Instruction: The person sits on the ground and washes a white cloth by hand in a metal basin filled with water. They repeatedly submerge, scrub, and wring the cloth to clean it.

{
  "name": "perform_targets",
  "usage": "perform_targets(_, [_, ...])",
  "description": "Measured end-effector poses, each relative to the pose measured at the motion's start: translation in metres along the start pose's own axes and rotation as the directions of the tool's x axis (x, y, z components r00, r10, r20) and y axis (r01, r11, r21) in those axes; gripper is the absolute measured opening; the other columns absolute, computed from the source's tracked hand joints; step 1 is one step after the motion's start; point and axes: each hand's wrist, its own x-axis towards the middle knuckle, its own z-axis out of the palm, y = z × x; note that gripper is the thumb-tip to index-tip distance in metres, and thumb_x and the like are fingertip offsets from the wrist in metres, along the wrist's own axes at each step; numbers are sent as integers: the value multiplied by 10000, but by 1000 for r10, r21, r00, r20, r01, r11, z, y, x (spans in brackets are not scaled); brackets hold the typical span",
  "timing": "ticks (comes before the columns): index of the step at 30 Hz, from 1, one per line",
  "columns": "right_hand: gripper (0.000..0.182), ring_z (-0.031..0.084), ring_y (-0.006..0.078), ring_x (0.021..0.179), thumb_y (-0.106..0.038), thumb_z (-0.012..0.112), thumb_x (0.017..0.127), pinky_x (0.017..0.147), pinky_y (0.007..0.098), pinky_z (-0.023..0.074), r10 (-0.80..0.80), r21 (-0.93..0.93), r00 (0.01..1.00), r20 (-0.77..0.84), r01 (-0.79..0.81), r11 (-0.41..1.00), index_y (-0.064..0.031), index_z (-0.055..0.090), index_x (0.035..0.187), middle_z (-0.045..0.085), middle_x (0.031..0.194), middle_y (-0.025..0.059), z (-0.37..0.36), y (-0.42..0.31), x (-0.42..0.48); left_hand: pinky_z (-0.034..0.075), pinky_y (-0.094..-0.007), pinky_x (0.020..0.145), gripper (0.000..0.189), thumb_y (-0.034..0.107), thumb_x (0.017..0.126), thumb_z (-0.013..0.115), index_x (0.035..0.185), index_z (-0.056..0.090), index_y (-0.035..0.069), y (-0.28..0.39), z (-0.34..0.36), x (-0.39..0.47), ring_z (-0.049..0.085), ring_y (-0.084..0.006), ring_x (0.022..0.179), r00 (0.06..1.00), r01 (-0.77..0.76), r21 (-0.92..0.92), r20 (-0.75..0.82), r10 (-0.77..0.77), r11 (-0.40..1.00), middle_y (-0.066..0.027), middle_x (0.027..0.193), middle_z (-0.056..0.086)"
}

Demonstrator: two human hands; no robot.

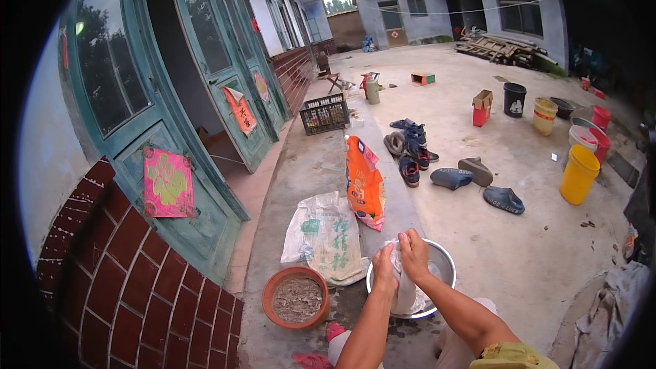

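Observation:
A wet-looking white cloth (405, 287) is bunched between my two hands, its lower part hanging into a round metal basin (449, 261). My left hand (384, 269) grips it from the left side. Against its upper right side presses my right hand (414, 255), fingers curled over the fabric. The basin stands on the concrete in front of my knees; pale water or suds show at its right inside. Just beyond it an orange detergent bag (365, 184) stands upright. To the left lies a flattened white woven sack (323, 236) with green printing.
A terracotta pot of soil (296, 297) sits left of the basin. Several shoes and slippers (452, 178) lie ahead on the right. Farther off are a black crate of bottles (324, 114), a thermos (372, 90) and a yellow bucket (579, 174). Green doors (174, 184) line the left.

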Motion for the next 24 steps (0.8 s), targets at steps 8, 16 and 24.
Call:
perform_targets(8, [296, 502, 316, 552, -197, 535, 875, 503, 394, 371, -137, -163, 990, 19, 138, 977, -13, 482, 649, 447, 569, 162, -4, 13, 0, 458, -293, 719, 231, 227, 913, 466, 922, 593, 35, -14, 11, -13, 559, -139, 796, 999, -39, 167, -23, 43, 985, -49, 863, 582])
perform_targets(16, [251, 481, 336, 547, -167, 533, 860, 517, 398, 376, -422, -8, 898, 122, 426, 904, -25, 496, 656, 468, 597, 177, 4, -33, -44, 440, -294, 629, 217, 259, 875, 504, 800, 541, 59, 23, -20, -7, 537, -149, 758, 994, -62, 133, -80, 73, 989, -41, 807, 547])
perform_targets(24, [251, 531, 324, 682, -237, 540, 870, 608, 387, 410, -17, -79, 999, 35, 20, 997, -13, 522, 757, 524, 689, 164, -11, 12, 8, 477, -314, 762, 243, 246, 923, 471, 998, 565, 34, 5, 9, -9, 587, -171, 838, 995, 31, -72, 99, -24, 997, -64, 930, 601])
